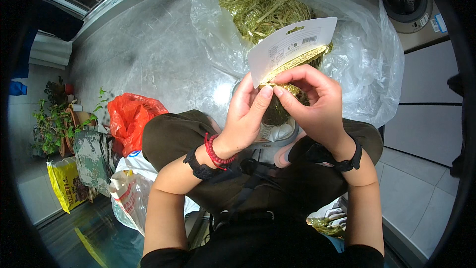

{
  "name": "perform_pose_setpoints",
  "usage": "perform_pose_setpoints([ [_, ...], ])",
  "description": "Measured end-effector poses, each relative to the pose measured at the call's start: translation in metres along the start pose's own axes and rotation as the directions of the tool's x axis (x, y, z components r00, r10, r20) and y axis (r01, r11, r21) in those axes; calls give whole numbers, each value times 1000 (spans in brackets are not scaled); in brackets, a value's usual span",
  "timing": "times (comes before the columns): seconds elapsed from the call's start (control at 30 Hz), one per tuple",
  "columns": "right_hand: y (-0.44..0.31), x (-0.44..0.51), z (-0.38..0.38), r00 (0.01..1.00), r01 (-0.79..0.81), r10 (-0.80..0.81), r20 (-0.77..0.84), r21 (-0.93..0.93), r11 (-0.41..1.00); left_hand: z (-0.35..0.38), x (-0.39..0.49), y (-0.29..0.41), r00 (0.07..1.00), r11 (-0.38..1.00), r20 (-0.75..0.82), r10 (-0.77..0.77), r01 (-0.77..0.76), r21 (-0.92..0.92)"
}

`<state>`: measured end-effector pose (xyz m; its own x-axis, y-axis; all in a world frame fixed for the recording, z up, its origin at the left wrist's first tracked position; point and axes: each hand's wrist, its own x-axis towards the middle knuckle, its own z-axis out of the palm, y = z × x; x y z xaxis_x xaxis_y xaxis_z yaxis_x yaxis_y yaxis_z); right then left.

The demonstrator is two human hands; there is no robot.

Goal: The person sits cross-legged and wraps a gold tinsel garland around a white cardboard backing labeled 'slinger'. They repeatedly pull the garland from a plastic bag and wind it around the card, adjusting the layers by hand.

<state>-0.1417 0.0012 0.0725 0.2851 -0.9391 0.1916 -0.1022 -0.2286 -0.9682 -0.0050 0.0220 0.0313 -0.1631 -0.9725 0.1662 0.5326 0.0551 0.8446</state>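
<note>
A white header card (290, 50) with a hang slot, a barcode and small print stands tilted above my hands. A gold textured band (295, 61) runs along its lower edge, with gold foil strands (288, 89) trailing below. My left hand (247, 109) pinches the card's lower left corner and the band between thumb and fingers. With thumb and index finger, my right hand (312, 95) grips the gold band just beside the left thumb. Beneath the hands, a grey-rimmed container (273, 143) between my knees is partly hidden.
Ahead lies a large clear plastic bag (366, 63) holding a heap of gold tinsel strands (267, 13). A red plastic bag (130, 119), a camouflage bag (93, 156) and potted plants (55, 123) are to the left. A front-loading washing machine (405, 0) is at the upper right.
</note>
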Motion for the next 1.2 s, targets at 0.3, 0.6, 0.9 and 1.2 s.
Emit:
perform_pose_setpoints([
  [0.3,-7,2,1,999,50,-48,24,-99,994,-7,2,-2,998,999,-40,-46,46,17],
  [0.6,-26,-1,-5,960,256,-279,11,-434,864,-5,3,1,996,999,-80,-47,46,-23],
  [0.9,-19,2,-5,952,278,-304,29,-492,825,-6,0,0,999,998,-47,-21,23,51],
  [1.2,-6,6,-6,909,351,-416,29,-592,725,-6,-3,0,998,996,-54,-34,38,80],
])
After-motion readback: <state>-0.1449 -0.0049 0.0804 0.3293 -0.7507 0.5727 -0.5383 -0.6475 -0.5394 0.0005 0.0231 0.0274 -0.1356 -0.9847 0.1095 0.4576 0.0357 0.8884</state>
